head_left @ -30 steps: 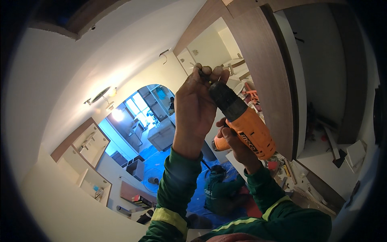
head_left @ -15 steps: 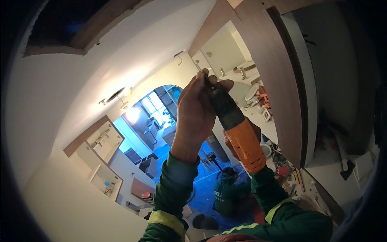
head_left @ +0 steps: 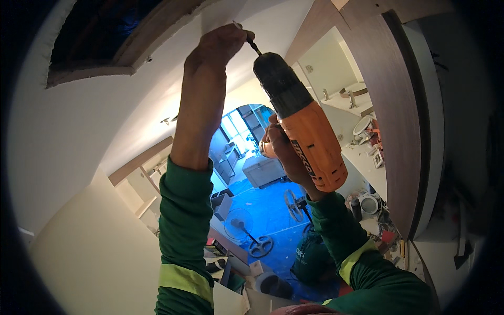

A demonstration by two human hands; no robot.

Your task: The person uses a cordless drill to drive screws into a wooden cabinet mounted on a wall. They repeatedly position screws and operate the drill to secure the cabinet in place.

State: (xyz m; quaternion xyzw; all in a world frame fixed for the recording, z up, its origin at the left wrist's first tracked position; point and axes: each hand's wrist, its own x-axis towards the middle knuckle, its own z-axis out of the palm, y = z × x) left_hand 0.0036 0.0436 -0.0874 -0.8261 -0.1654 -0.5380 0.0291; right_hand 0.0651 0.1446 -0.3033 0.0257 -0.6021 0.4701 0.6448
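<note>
Green sleeves (head_left: 184, 210): coming up from the bottom edge, yellowish band on each
Right hand (head_left: 286, 156): fingers (head_left: 272, 134) curled round the drill handle, just left of the body. Most of the grip is hidden, so I can't tell if one's on the trigger
Orange drill (head_left: 317, 144): held up on a slant, black chuck (head_left: 281, 79) at the upper end. The body sits right of the right-hand fingers
Bit (head_left: 254, 46): sticks out of the chuck, up and left, its front end going right in at the left fingertips
Left hand (head_left: 212, 52): fingers pinched together at the bit's front end, a bit apart from the chuck. Some slim pale sliver (head_left: 235, 23) pokes out past them, too small to make out
Wood panel (head_left: 375, 100): tall brown thing, right of the drill
Ceiling (head_left: 142, 97): white, dark cut-out upper left, rough edge
Co-worker (head_left: 311, 257): person in green, low down on blue floor sheeting (head_left: 268, 210), partly behind the right sleeve
Grey chest (head_left: 266, 170): way back, bright window (head_left: 237, 128) beyond it
</note>
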